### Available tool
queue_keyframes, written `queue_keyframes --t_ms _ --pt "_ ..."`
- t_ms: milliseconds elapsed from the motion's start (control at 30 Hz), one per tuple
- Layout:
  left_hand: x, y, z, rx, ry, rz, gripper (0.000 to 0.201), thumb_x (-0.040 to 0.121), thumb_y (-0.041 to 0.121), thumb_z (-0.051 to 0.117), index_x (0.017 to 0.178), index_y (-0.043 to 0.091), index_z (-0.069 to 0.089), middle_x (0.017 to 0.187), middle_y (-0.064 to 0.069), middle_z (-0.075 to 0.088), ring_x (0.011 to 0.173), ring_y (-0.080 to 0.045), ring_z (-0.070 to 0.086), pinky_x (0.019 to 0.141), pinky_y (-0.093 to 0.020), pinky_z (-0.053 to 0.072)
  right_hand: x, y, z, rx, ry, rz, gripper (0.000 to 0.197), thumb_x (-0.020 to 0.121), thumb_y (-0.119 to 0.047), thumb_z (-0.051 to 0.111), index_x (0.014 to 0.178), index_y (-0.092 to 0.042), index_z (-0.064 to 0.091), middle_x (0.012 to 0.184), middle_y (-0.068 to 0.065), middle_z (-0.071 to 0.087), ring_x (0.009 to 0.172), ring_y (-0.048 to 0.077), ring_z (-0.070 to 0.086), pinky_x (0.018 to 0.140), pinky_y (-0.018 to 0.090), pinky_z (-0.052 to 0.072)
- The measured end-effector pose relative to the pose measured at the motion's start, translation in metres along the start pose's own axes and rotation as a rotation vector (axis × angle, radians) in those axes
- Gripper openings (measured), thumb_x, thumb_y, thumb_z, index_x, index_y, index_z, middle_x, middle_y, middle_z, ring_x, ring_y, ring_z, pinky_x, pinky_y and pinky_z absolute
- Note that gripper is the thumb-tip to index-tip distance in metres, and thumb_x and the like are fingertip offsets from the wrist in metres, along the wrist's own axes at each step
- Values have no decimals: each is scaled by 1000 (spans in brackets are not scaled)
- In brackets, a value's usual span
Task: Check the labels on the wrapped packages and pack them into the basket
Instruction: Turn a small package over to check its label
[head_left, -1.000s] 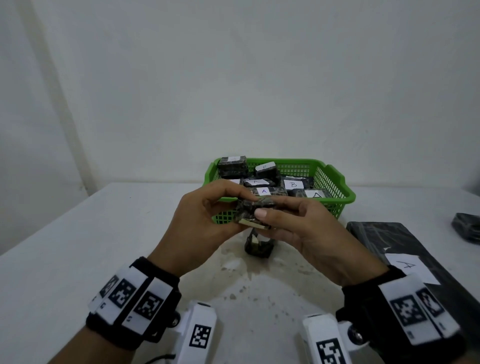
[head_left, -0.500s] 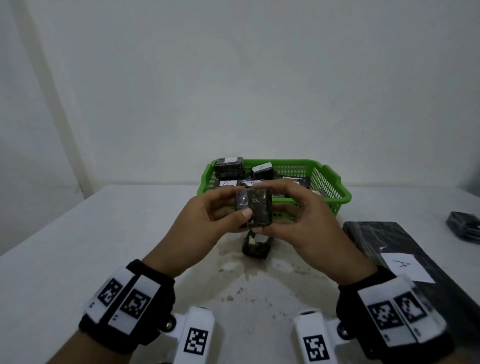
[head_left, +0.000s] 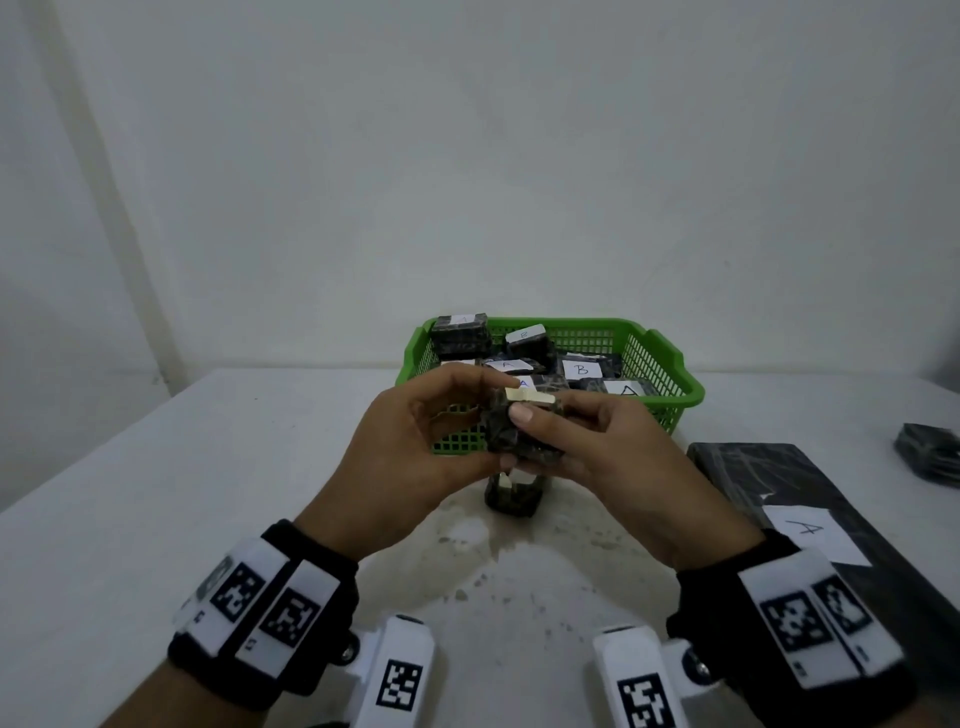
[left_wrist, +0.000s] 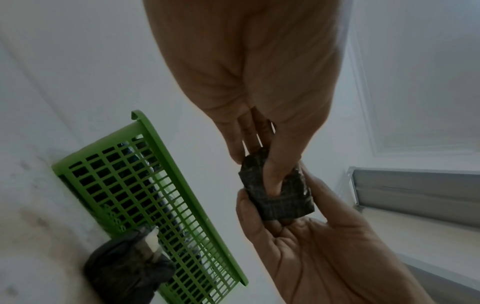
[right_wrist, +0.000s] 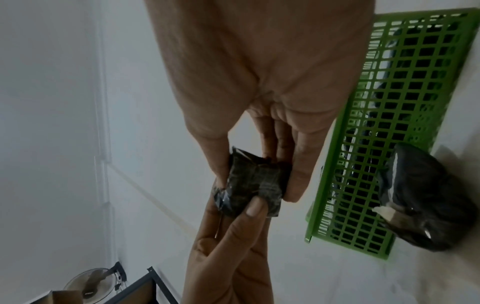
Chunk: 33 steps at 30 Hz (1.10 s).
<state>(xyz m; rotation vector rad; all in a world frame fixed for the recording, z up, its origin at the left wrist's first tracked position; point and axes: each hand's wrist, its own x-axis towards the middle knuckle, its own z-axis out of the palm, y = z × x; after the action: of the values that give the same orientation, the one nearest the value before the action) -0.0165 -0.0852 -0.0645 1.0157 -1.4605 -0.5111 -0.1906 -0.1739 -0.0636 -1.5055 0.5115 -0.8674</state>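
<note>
Both hands hold one small black wrapped package (head_left: 511, 439) in the air, just in front of the green basket (head_left: 675, 387). My left hand (head_left: 485, 423) pinches its left side and my right hand (head_left: 540, 436) its right, thumb on the near face. A cream label edge (head_left: 530, 397) shows along the package's top; its writing is hidden. The left wrist view shows the package (left_wrist: 283, 205) under my left thumb, and the right wrist view shows it (right_wrist: 249, 185) between both hands. Several labelled black packages lie in the basket.
A second small wrapped package (head_left: 511, 496) stands on the white table below my hands, close to the basket's front wall (left_wrist: 145, 195). A large flat black package with an "A" label (head_left: 810, 530) lies at the right. Another dark bundle (head_left: 930, 460) sits at the far right.
The package has been turned in my hands: its label was underneath, then a dark face was toward me, and now the label edge is on top. The hands stayed in place.
</note>
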Motion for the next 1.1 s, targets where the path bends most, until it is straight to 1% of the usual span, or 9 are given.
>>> queue_keyframes --t_ms 133,333,500,600,700,767,867,1000,1100 --pt "0 0 -3 -13 24 32 44 70 -7 83 105 17 70 109 0 74 105 -23 72 92 -35 58 -1 -4 -6 41 -61 26 54 70 -26 81 118 -4 74 114 13 79 109 28 76 103 47 57" --pt "1 -2 -2 12 8 82 39 72 -12 81 102 11 69 107 -3 72 108 -24 70 95 -33 55 0 -2 -7 8 -10 -14 49 67 -21 85 114 -11 75 109 11 80 108 29 76 105 54 55" --pt "0 -3 -5 3 -1 119 34 74 -11 79 99 9 69 106 -6 73 110 -25 69 96 -35 54 0 -3 -6 -34 -9 -60 45 69 -13 86 112 -12 75 108 9 81 105 24 77 98 38 61" --pt "0 -3 -4 10 2 135 27 75 -10 78 96 4 68 103 -6 72 110 -25 69 96 -38 55 0 -3 -9 -36 -72 -20 63 64 -17 95 122 -14 71 116 7 79 112 23 75 100 42 58" --pt "0 -3 -6 30 19 175 23 76 -8 77 93 6 69 102 -5 72 110 -27 68 97 -40 54 0 -6 -8 51 -96 75 59 72 -25 86 127 -12 68 121 12 77 110 27 75 98 47 60" --pt "0 -4 -7 68 22 208 25 76 -11 76 93 7 70 102 -6 71 110 -28 67 99 -41 53 -2 -9 -6 88 -118 126 53 84 -36 83 125 -6 70 118 19 76 104 38 75 94 46 62" --pt "1 -5 -7 99 5 237 28 76 -18 75 92 4 70 104 -8 70 112 -28 66 100 -41 53 -3 -11 -5 144 -116 140 51 83 -28 74 124 1 70 116 23 76 99 39 76 84 40 66" --pt "1 -7 -8 119 -49 178 55 72 -27 57 116 6 66 125 -8 64 127 -29 57 102 -39 51 1 -6 -11 181 -59 136 45 83 -8 73 127 2 68 115 23 77 101 37 75 78 38 66" --pt "1 -5 -7 34 -47 35 51 83 -10 59 130 9 60 132 -5 64 130 -22 56 99 -34 53 2 -4 -16 89 -34 113 38 90 1 70 126 -12 72 112 16 79 96 28 74 76 35 65"
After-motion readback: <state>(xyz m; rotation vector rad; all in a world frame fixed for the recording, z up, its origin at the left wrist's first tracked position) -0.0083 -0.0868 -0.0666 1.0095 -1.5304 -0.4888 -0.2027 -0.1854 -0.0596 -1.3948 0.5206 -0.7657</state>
